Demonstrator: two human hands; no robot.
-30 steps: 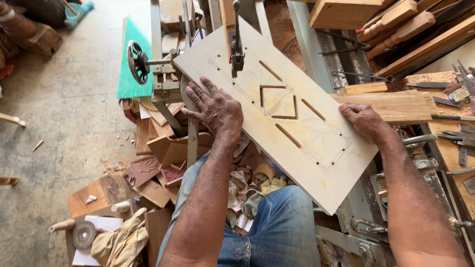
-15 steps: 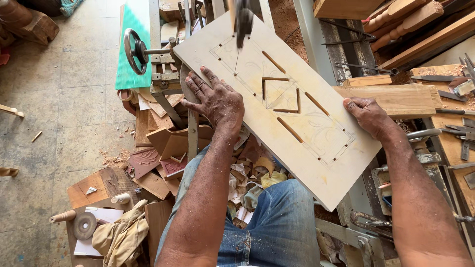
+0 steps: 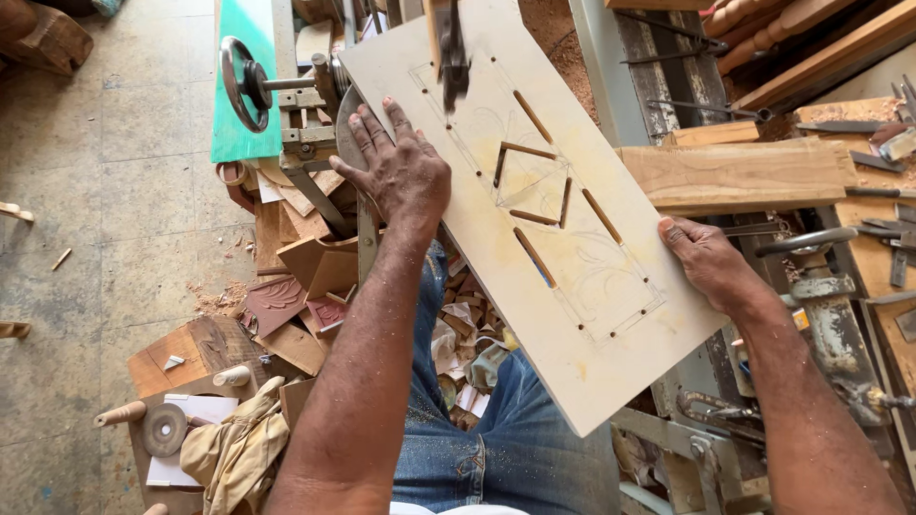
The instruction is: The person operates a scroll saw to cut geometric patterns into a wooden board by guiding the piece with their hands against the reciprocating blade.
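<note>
The pale rectangular wooden board with cut slots [image 3: 534, 229] lay on the saw table, long axis running from far-left to near-right under the blurred saw arm [image 3: 448, 48]. Your left hand [image 3: 396, 172] pressed flat, fingers spread; your right hand [image 3: 706, 262] gripped its edge. Uneven pushing could have twisted the board and jammed the blade.

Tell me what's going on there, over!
Left hand flat on the pale board. Right hand grips its right edge. Saw blade standing in the board's cut pattern, wood block alongside.
</note>
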